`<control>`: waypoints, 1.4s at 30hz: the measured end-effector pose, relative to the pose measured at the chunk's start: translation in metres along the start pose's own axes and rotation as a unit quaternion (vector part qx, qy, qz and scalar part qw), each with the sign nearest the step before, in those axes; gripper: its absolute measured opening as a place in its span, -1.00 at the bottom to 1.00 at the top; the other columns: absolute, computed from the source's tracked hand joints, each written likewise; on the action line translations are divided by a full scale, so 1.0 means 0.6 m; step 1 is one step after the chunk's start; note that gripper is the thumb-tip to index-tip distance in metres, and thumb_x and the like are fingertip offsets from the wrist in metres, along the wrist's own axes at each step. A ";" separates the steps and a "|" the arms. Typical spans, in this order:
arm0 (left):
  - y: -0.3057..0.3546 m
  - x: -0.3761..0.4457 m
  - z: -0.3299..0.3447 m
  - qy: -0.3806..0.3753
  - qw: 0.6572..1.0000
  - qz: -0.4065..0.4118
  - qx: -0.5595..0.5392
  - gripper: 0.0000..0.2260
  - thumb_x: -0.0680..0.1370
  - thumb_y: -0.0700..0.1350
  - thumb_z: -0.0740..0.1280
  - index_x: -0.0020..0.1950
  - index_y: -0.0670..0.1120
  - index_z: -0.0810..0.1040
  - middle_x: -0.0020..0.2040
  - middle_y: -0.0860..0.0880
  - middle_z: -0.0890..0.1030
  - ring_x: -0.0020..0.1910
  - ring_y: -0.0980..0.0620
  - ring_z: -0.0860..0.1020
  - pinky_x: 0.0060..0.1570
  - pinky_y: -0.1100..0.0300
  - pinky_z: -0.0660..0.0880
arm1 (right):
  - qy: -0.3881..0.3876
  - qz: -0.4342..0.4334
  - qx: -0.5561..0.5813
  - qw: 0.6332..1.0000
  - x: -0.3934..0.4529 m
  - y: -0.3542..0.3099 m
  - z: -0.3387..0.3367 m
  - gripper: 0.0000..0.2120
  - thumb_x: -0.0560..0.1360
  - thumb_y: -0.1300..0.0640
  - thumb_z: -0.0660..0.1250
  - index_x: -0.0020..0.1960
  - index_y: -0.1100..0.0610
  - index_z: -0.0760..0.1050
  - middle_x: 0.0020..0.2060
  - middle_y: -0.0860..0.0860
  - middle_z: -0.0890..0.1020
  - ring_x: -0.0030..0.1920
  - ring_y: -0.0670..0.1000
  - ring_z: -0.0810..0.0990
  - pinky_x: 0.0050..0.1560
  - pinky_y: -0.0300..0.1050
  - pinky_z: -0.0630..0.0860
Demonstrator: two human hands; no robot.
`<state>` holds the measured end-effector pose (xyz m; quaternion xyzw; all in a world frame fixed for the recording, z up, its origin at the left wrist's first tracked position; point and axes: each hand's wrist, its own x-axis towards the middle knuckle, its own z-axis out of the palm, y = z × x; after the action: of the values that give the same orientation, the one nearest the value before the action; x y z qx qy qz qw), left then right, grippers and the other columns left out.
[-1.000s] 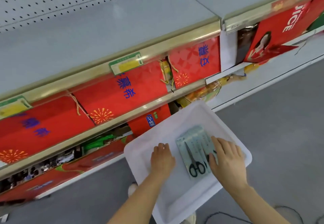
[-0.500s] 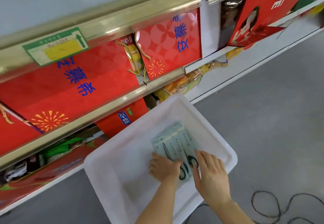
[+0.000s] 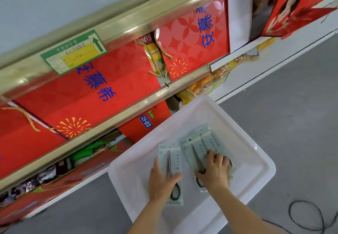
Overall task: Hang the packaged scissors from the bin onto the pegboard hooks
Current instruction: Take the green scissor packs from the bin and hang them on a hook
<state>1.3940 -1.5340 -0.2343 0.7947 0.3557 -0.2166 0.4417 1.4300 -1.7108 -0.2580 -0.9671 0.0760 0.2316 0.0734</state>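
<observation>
Scissors pack under left fingers, in bin

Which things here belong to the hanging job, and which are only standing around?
Job: white bin; single scissors pack under left hand; stack of scissors packs under right hand.

Not job: red gift boxes; shelf price label; black cable.
</observation>
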 end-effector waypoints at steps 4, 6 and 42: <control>0.002 -0.012 -0.017 -0.012 0.997 -0.002 -0.071 -0.35 0.19 0.16 0.54 0.22 0.31 0.39 0.05 0.19 0.61 0.02 0.13 0.62 0.02 -0.01 0.61 | 0.004 0.013 -0.031 0.999 0.003 -0.030 0.001 -0.24 0.43 -0.14 0.34 0.50 0.05 0.08 0.23 0.13 0.38 0.23 0.19 0.33 0.29 0.06 0.26; 0.006 -0.014 -0.022 -0.022 0.995 -0.002 -0.093 -0.36 0.19 0.13 0.56 0.21 0.32 0.41 0.04 0.17 0.62 0.01 0.13 0.63 0.01 0.01 0.62 | 0.001 0.030 0.009 1.000 0.001 -0.031 0.002 -0.35 0.47 0.03 0.32 0.49 0.02 0.15 0.20 0.12 0.37 0.18 0.17 0.41 0.23 0.05 0.37; 0.407 -0.378 -0.659 0.385 0.729 0.429 -0.369 -0.29 0.47 -0.16 0.50 0.50 0.24 0.27 0.37 0.34 0.39 0.32 0.34 0.44 0.33 0.35 0.38 | 0.194 -0.384 0.574 0.697 -0.307 -0.421 -0.705 -0.32 0.48 0.26 0.39 0.47 -0.20 0.27 0.36 -0.22 0.44 0.33 -0.18 0.45 0.35 0.05 0.44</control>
<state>1.4425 -1.3676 0.2529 0.6529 0.1681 0.4683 0.5712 1.4981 -1.5181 0.2264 -0.7056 -0.1714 -0.0980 0.6806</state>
